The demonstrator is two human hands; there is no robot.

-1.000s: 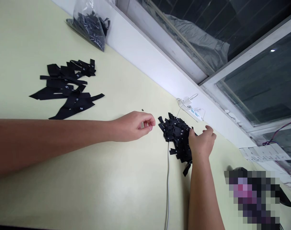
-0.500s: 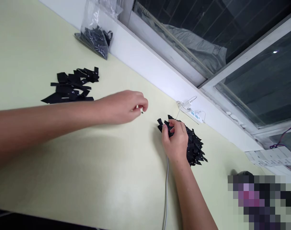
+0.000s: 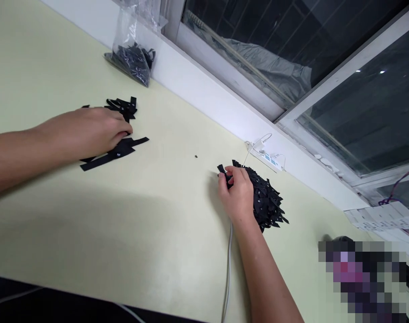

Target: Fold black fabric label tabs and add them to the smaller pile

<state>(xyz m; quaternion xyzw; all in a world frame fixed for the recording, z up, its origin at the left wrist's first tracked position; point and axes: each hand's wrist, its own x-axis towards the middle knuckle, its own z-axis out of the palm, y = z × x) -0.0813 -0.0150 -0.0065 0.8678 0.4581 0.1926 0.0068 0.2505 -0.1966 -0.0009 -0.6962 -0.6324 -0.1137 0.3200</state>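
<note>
My left hand (image 3: 96,129) is over the looser group of black fabric strips (image 3: 118,151) at the left, its fingers bent down and closed on a strip there. The palm and back of the hand hide much of that group. My right hand (image 3: 238,190) rests at the near-left edge of a dense pile of black fabric strips (image 3: 268,204), many with small white marks. Its thumb and fingers are loosely curved and apart, with black strips showing between them. A tiny black scrap (image 3: 196,156) lies on the table between the hands.
A clear plastic bag (image 3: 132,58) of black strips stands by the white wall ledge. Behind the pile sits a white power strip (image 3: 266,157). A grey cable (image 3: 228,269) runs under my right wrist on the pale table (image 3: 140,242). White boxes (image 3: 382,217) stand far right.
My left hand has moved left from mid-table onto the loose strips, and some of them have shifted toward me. The tiny scrap lies where that hand was. My right hand has barely moved.
</note>
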